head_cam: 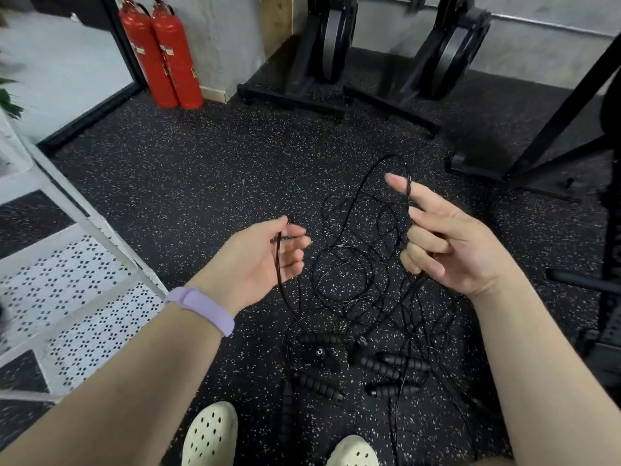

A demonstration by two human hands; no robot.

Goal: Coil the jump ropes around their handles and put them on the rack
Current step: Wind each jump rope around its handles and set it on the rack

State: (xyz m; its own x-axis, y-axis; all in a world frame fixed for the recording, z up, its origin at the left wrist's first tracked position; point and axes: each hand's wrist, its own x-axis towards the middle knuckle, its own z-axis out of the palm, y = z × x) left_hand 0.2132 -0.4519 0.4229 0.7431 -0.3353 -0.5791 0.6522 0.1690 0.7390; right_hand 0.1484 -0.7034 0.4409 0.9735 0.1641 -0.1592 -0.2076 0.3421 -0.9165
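- Both hands are raised over the tangle: our left hand [265, 260] is holding a strand of black cord in loosely curled fingers, the cord hanging down past the palm.
- Our right hand [447, 243] is gripping another stretch of cord in its curled lower fingers, with a loop rising over the extended index finger.
- We are looking at the jump ropes [356, 264] lying in one knotted heap on the speckled floor [201, 169] just ahead of our pale clogs [211, 435]; their ribbed black handles [322, 339] are lying scattered at the near edge of the heap.
- We are judging that nothing is coiled yet and that we are sorting out which cord belongs to which handle.
- Risk: pulling either strand hard is likely to be tightening the crossings, since the loops are overlapping many times.
- Risk: lifting one cord may be dragging several handles along, because they are lying on top of each other's lines.
- Black cord on dark flooring is making it easy to follow the wrong strand.
- We are seeing the white perforated rack [77, 284] at our left, well apart from the heap.
- Labels on the two red fire extinguishers [161, 55] are too small for us to read; no other writing is legible.
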